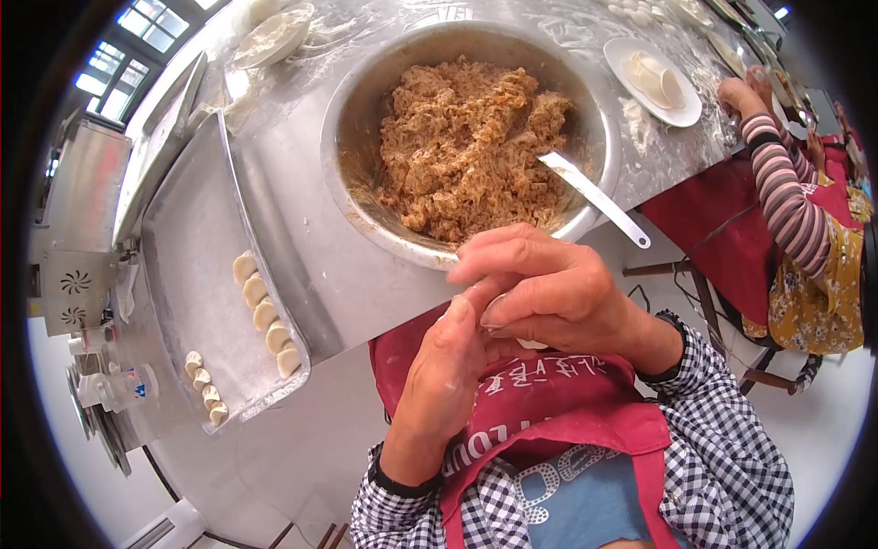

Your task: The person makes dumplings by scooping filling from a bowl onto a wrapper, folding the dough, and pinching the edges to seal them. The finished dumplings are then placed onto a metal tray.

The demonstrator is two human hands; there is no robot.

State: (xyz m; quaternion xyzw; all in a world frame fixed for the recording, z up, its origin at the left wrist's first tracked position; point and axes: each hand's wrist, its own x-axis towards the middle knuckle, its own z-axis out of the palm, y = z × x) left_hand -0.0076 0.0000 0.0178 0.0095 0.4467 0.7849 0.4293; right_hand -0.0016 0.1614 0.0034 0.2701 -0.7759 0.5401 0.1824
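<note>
My left hand (448,366) and my right hand (558,288) meet in front of the red apron, fingers closed together on a dumpling (532,345). Only slivers of its pale dough show between the fingers; the rest is hidden. Just beyond my hands stands a large metal bowl (340,197) of brown minced filling (466,146). A white spatula (599,201) leans on its right rim, blade end in the filling. To the left, a metal tray (187,247) holds two short rows of folded dumplings (265,316) near its front end.
A white plate (690,112) with round dough wrappers (651,80) sits right of the bowl. Another plate (274,37) with flour is at the back left. A co-worker's striped sleeve (786,192) reaches over the table's right side. A clear plastic bottle (123,389) stands at far left.
</note>
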